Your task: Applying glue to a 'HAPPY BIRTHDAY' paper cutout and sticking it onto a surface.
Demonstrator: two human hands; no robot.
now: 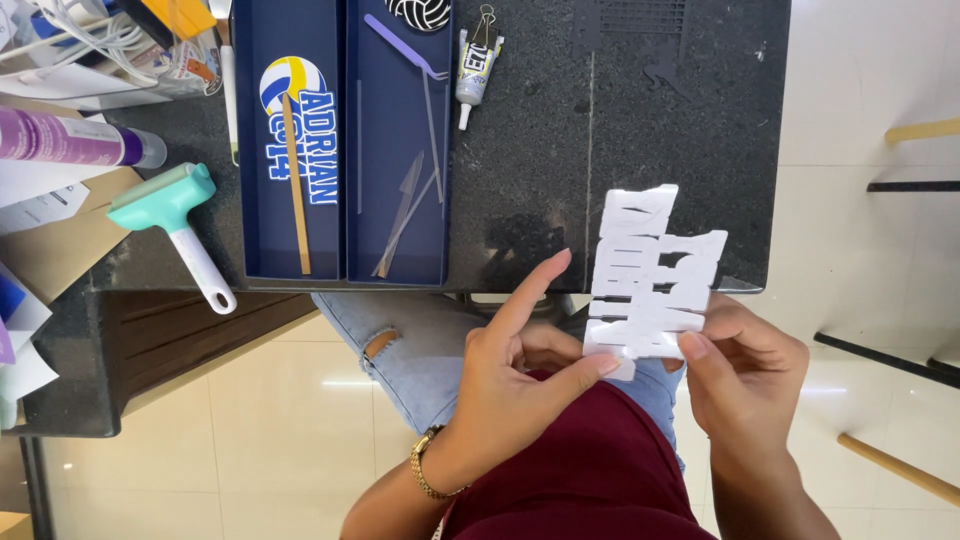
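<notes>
- White cut-out lettering in one flat foam-like piece is held up over the near edge of the bench, between both hands.
- Left hand pinches the near left corner of the white piece with its thumb, while its forefinger points up and away, clear of the piece.
- Right hand grips the near right edge of the same piece, thumb on top and the other fingers curled behind it.
- Black speckled stone bench lies far of the hands.
- Two dark blue rectangular trays sit side by side on the bench's left part; the left one bears a blue and white lettered decal with a volleyball and a thin wooden stick.
- Small grey glue tube with a binder clip lies just right of the trays.
- Mint-green roller with a white handle rests at the bench's left edge, partly overhanging.
- Purple cylinder lies far left.
</notes>
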